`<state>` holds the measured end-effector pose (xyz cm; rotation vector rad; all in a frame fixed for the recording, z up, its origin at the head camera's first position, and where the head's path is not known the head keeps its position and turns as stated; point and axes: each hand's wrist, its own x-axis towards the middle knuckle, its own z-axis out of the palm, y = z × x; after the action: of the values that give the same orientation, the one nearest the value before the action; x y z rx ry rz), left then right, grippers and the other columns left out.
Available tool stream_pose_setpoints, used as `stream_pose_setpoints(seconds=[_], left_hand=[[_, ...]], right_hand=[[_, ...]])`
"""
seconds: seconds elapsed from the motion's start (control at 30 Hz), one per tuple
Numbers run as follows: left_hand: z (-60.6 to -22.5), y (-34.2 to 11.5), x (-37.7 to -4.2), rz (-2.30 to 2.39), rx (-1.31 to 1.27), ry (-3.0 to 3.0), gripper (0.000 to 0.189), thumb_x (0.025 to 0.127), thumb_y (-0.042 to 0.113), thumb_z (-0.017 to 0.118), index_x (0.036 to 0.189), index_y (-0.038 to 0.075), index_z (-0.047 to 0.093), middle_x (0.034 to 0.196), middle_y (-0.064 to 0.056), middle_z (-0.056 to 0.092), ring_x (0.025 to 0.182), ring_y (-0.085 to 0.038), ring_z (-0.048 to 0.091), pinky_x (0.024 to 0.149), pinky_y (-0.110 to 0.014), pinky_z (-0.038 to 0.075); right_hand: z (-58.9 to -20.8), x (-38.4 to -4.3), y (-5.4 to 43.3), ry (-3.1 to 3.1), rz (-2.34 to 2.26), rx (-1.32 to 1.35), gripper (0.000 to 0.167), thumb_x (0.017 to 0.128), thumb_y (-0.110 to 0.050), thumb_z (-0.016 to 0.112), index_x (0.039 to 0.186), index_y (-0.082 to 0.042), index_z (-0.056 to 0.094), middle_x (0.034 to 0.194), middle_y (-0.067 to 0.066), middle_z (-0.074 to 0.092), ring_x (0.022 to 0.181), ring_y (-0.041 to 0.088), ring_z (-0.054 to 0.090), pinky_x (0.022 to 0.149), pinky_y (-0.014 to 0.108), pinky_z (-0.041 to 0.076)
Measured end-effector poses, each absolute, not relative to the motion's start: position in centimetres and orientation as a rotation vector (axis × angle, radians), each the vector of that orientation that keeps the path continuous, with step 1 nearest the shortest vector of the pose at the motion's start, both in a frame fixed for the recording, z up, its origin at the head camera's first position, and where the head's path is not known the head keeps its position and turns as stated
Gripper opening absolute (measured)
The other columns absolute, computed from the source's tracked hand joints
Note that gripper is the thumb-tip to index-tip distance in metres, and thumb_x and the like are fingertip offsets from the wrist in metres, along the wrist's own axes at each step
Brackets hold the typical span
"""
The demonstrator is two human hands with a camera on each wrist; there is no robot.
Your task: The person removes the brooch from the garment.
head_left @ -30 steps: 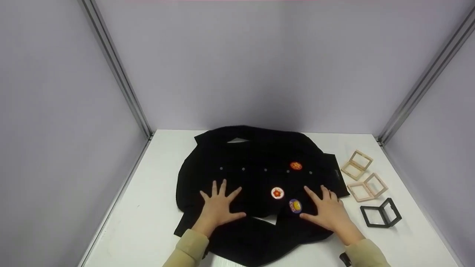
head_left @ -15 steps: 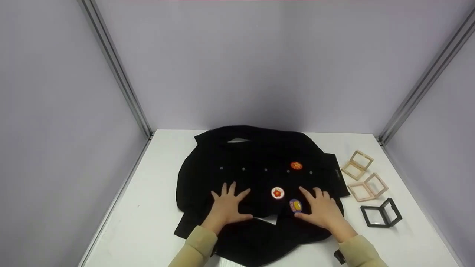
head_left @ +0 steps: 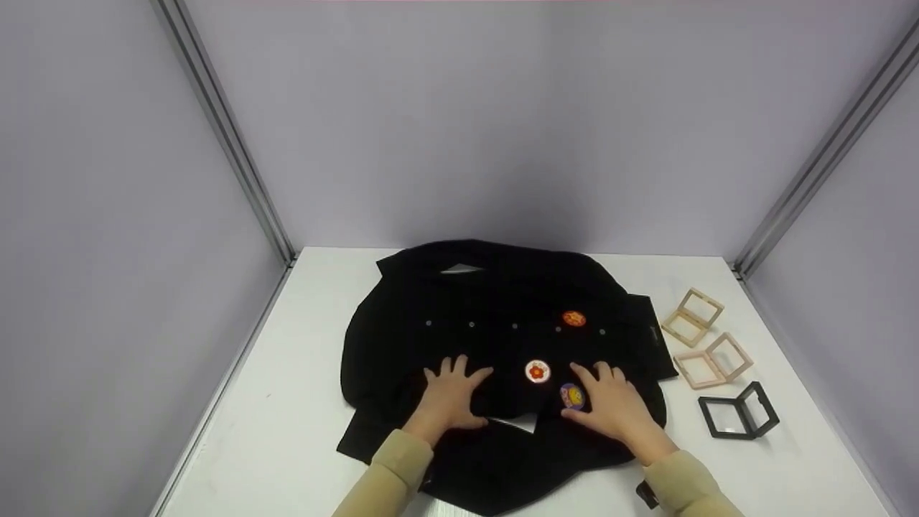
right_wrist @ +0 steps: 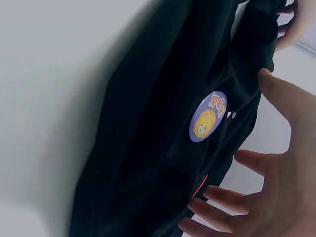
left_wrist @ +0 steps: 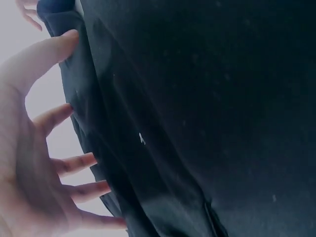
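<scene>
A black button-up shirt (head_left: 495, 294) lies spread over the white table, its row of small buttons running left to right. Three round badges sit on it: an orange-red one (head_left: 574, 318), a white one with a red flower (head_left: 537, 371) and a purple one with a yellow figure (head_left: 572, 396). My left hand (head_left: 449, 397) is over the lower left part of the shirt, fingers spread and slightly bent, fingertips at the cloth. On the other side, my right hand (head_left: 610, 404) is likewise spread, its thumb and index finger beside the purple badge (right_wrist: 208, 116). Neither hand grips anything.
Three small hinged frames stand opened at the right of the table: a light wooden one (head_left: 693, 317), a pinkish one (head_left: 713, 361) and a black one (head_left: 739, 411). Pale panels (head_left: 459, 129) enclose the back and sides. White table (head_left: 266, 402) shows left of the shirt.
Both hands have moved toward each other over the shirt, the left one rightward and the right one leftward. Their fingers are a little more bent. Shirt, badges and frames lie as before.
</scene>
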<state>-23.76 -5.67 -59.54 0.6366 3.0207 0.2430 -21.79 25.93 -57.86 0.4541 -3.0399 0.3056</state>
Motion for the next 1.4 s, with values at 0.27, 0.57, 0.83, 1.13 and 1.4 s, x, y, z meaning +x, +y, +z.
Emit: stream_pose_setpoints(seconds=[0.27,0.57,0.83,1.13,1.4], left_hand=[[-60.0,-5.3,-24.3,0.258,0.629,2.974,0.088,0.073,0.041,0.096,0.15,0.027,0.057,0.156,-0.019,0.048,0.142,-0.048,0.049,0.105,-0.073,0.048],[-59.3,-4.8,-24.8,0.229,0.614,2.943,0.081,0.071,0.034,0.099,0.144,0.025,0.064,0.151,-0.014,0.056,0.137,-0.042,0.055,0.106,-0.065,0.052],[-59.1,-4.1,-25.1,0.139,0.647,2.951,0.07,0.07,0.031,0.101,0.133,0.021,0.072,0.131,-0.009,0.067,0.118,-0.033,0.066,0.096,-0.051,0.06],[-58.8,-4.0,-25.1,0.144,0.647,2.942,0.069,0.068,0.03,0.102,0.131,0.02,0.074,0.127,-0.009,0.066,0.115,-0.031,0.065,0.09,-0.044,0.062],[-58.9,-4.2,-25.2,0.184,0.633,2.942,0.071,0.067,0.029,0.102,0.131,0.02,0.074,0.132,-0.011,0.065,0.12,-0.033,0.063,0.093,-0.048,0.062]], right_hand=[[-58.7,-21.8,24.9,-3.029,0.305,0.462,0.078,0.081,-0.047,0.089,0.145,-0.01,0.061,0.126,0.026,0.059,0.108,0.042,0.061,0.086,0.058,0.058],[-59.1,-21.9,24.1,-2.97,0.227,0.525,0.06,0.077,-0.028,0.092,0.126,-0.002,0.068,0.107,0.019,0.064,0.094,0.035,0.065,0.081,0.05,0.06],[-59.0,-21.9,23.8,-2.972,0.234,0.55,0.053,0.075,-0.022,0.093,0.116,0.003,0.069,0.098,0.016,0.065,0.084,0.032,0.066,0.078,0.05,0.06],[-59.4,-22.1,23.9,-2.922,0.267,0.51,0.021,0.085,-0.014,0.08,0.096,0.0,0.07,0.085,0.011,0.063,0.072,0.028,0.062,0.069,0.048,0.058],[-59.6,-22.4,23.8,-2.862,0.246,0.529,0.018,0.084,-0.009,0.082,0.085,-0.003,0.065,0.079,0.01,0.059,0.069,0.03,0.06,0.065,0.047,0.055]])
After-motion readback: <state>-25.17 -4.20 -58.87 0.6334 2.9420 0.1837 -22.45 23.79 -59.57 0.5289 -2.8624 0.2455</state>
